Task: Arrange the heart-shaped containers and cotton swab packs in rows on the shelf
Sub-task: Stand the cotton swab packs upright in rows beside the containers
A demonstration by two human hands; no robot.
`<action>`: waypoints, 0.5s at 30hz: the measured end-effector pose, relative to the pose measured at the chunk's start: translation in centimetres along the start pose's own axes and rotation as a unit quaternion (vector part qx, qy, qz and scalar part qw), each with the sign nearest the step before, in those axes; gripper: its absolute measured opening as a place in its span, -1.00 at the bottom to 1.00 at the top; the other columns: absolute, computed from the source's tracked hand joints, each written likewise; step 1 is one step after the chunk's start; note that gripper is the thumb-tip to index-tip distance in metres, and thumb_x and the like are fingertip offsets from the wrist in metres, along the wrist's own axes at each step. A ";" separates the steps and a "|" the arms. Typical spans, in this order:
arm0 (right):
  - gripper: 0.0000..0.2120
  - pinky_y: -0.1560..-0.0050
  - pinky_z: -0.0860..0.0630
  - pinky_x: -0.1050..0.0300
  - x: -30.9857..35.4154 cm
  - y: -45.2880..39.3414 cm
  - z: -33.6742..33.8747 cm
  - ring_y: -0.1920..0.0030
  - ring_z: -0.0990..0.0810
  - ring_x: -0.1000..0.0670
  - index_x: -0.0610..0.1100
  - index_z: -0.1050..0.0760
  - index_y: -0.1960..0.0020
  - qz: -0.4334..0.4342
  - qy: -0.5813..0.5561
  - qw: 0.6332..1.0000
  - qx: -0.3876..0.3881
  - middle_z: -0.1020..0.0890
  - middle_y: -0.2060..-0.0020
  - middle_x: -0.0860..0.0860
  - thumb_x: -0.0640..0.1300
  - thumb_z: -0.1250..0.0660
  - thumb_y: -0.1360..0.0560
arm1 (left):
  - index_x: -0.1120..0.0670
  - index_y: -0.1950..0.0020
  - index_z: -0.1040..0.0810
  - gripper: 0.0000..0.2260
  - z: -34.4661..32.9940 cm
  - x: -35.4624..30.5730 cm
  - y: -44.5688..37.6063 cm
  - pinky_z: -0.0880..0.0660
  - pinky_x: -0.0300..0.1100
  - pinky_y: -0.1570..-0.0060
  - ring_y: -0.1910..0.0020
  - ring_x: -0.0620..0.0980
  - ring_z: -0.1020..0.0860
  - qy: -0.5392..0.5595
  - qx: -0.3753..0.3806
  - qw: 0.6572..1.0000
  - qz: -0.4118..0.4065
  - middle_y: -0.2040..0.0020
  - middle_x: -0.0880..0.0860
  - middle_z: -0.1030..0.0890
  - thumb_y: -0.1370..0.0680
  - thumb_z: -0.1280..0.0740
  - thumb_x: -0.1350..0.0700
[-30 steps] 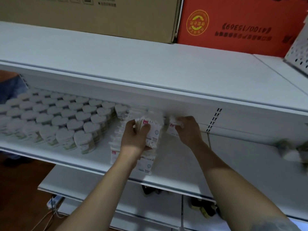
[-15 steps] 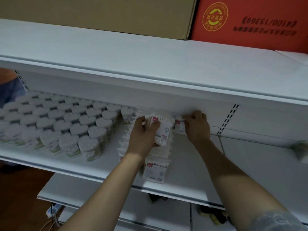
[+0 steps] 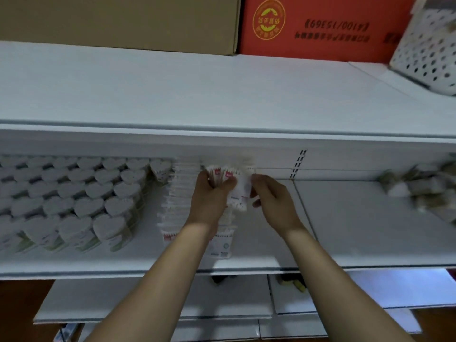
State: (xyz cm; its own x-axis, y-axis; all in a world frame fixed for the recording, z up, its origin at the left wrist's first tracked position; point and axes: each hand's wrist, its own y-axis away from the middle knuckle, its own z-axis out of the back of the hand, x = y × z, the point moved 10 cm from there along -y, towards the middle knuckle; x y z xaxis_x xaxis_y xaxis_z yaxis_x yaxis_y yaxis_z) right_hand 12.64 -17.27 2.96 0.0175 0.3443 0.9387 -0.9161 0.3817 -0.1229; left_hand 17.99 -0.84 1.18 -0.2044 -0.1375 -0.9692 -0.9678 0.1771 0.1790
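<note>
While the left hand [image 3: 209, 193] is gripping a light, crinkly bundle of cotton swab packs [image 3: 233, 183], the right hand [image 3: 274, 198], at three o'clock, is pinching one pack's edge.

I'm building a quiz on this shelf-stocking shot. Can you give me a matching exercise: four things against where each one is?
1. heart-shaped containers
2. bundle of cotton swab packs
3. red carton
4. perforated white basket

a. top shelf, far right
b. gripped in the left hand
c. rows at the middle shelf's left
d. top shelf, beside the brown carton

Pairs: 1-c, 2-b, 3-d, 4-a
</note>
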 end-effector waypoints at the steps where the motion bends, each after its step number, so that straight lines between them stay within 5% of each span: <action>1: -0.78 0.12 -0.59 0.04 0.0 0.9 -0.2 0.19 -0.65 0.02 -0.01 -0.57 0.13 -0.004 0.008 1.000 0.012 -0.66 0.23 0.05 0.08 -0.30 -0.60 | 0.03 -0.21 -0.51 -0.65 -0.4 0.0 0.2 -0.60 0.12 -0.10 -0.07 0.05 -0.66 -0.002 0.001 1.000 -0.002 -0.10 0.03 -0.67 -0.46 -0.49 0.07; 6: -0.89 0.13 -0.56 0.03 -1.3 1.4 3.0 0.23 -0.62 0.07 0.03 -0.55 0.12 -0.023 -0.039 0.996 -0.074 -0.63 0.30 0.13 -0.13 -0.45 -0.48 | -0.01 -0.20 -0.51 -0.71 -2.3 0.0 1.3 -0.57 0.20 -0.15 -0.07 0.07 -0.64 -0.032 -0.009 0.999 -0.006 -0.09 0.02 -0.65 -0.53 -0.38 -0.08; 9: -0.66 0.22 -0.54 0.17 -2.4 0.6 5.9 0.29 -0.57 0.08 -0.03 -0.48 -0.26 0.008 -0.061 0.994 -0.092 -0.56 0.28 0.03 -0.25 -0.40 -0.52 | 0.06 -0.28 -0.47 -0.78 -2.3 -0.1 1.3 -0.66 0.03 0.04 -0.11 0.08 -0.59 -0.020 -0.038 0.999 -0.008 -0.17 0.06 -0.58 -0.64 -0.26 0.08; 12: -0.62 0.19 -0.44 0.40 -3.5 -0.8 7.9 0.23 -0.56 0.17 0.03 -0.46 -0.36 0.068 0.072 0.990 -0.101 -0.55 0.23 0.10 -0.20 -0.35 -0.57 | 0.12 -0.21 -0.47 -0.86 -1.2 -0.2 1.4 -0.65 -0.15 0.25 -0.02 0.08 -0.62 -0.003 -0.078 0.997 -0.008 -0.13 0.11 -0.59 -0.66 -0.24 0.21; 15: -0.69 0.10 -0.45 0.31 -5.1 -2.9 7.3 0.15 -0.61 0.06 0.01 -0.52 -0.30 0.079 0.145 0.983 -0.083 -0.60 0.15 0.07 -0.18 -0.35 -0.57 | 0.13 -0.25 -0.48 -0.80 0.1 -0.1 1.8 -0.61 -0.19 0.33 0.01 0.07 -0.63 0.005 -0.111 0.994 -0.010 -0.14 0.08 -0.59 -0.64 -0.30 0.13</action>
State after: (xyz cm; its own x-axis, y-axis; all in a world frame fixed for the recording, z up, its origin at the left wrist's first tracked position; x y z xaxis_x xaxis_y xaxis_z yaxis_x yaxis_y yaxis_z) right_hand 12.26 -26.35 0.88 0.0154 0.6310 0.7756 -0.8388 0.4303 -0.3334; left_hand 16.28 -0.39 1.55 -0.1859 -0.1495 -0.9711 -0.9798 -0.0457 0.1946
